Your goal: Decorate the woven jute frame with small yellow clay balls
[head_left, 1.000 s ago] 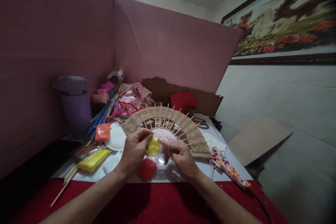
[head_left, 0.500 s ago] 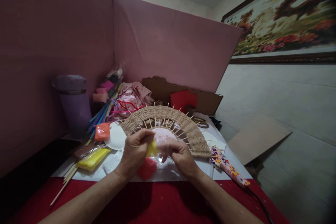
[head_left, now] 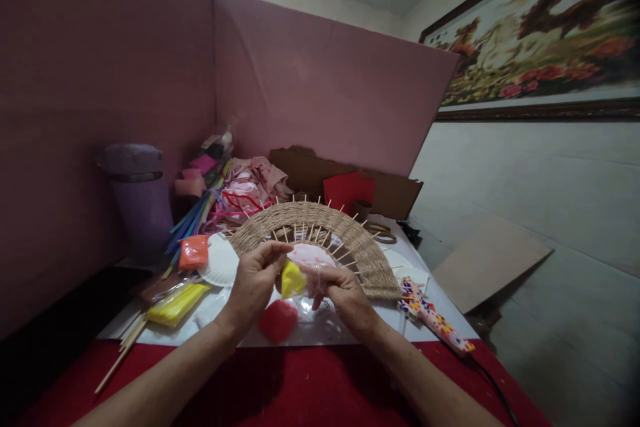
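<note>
Pinched the yellow piece [head_left: 293,279] in the left hand [head_left: 255,280], just in front of the woven arch [head_left: 300,215]; gripped clear wrapping [head_left: 306,309] in the right hand [head_left: 349,297]. Had room nearer than the arch, over red cloth [head_left: 310,380] past the white sheet [head_left: 419,332]'s edge.

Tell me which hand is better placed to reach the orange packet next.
Probably the left hand: the orange packet lies to its left, and the right hand is farther across. Both hands are busy at the yellow lump, though.
</note>
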Available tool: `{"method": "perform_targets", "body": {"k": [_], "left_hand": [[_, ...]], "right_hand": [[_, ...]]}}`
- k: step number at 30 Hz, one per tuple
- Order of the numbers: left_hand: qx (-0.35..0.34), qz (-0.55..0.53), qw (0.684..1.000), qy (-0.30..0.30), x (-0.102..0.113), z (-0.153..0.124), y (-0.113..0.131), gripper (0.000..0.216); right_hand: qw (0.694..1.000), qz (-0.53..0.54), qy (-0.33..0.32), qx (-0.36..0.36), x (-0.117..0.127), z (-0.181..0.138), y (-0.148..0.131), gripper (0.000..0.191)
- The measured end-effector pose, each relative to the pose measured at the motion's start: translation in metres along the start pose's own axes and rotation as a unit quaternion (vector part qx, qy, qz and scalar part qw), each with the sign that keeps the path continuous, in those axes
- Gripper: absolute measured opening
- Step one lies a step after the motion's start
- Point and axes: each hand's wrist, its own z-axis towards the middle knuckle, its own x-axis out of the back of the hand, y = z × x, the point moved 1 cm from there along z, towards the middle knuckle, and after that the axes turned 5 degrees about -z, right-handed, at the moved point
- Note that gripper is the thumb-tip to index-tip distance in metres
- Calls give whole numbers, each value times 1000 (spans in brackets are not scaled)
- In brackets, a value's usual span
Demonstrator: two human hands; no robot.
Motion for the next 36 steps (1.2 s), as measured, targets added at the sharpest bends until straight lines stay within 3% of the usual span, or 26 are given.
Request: {"method": "perform_targets", "body": {"k": [5, 7, 10, 12, 15, 17, 22, 26, 29, 33, 36], "left_hand": [[-9, 39, 999, -1, 3, 1, -8, 16], [-75, 111, 991, 2, 4, 0, -5, 15], [-262, 266, 928, 4, 1, -9, 5, 10], [-336, 348, 875, -35, -4, -16, 8, 11], [-310, 426, 845, -89, -9, -23, 2, 11], [-294, 464, 831, -84, -11, -25, -3, 9], [-364, 496, 782, -104, -12, -28, -4, 18], [-387, 440, 788, -187, -15, -32, 3, 17], [-379, 417, 799, -208, -16, -34, 5, 18], [-372, 401, 809, -215, -15, -36, 3, 20], [-336, 342, 862, -163, -11, -32, 5, 16]], "right_hand": [[998, -57, -13, -2, 2, 0, -5, 21], [993, -109, 1, 34, 1, -1, -4, 24], [964, -241, 20, 113, 0, -3, 0, 27], [925, -342, 18, 162, -2, -6, 2, 32], [887, -418, 10, 199, -3, -9, 4, 45], [878, -431, 11, 209, -3, -10, 4, 49], [865, -462, -19, 196, -4, -10, 2, 54], [861, -474, -25, 181, -6, -13, 3, 59], [875, -452, -35, 167, -8, -14, 4, 59], [914, -356, -41, 192, -6, -13, 4, 53], [937, -295, 0, 190, -3, -10, 6, 52]]}}
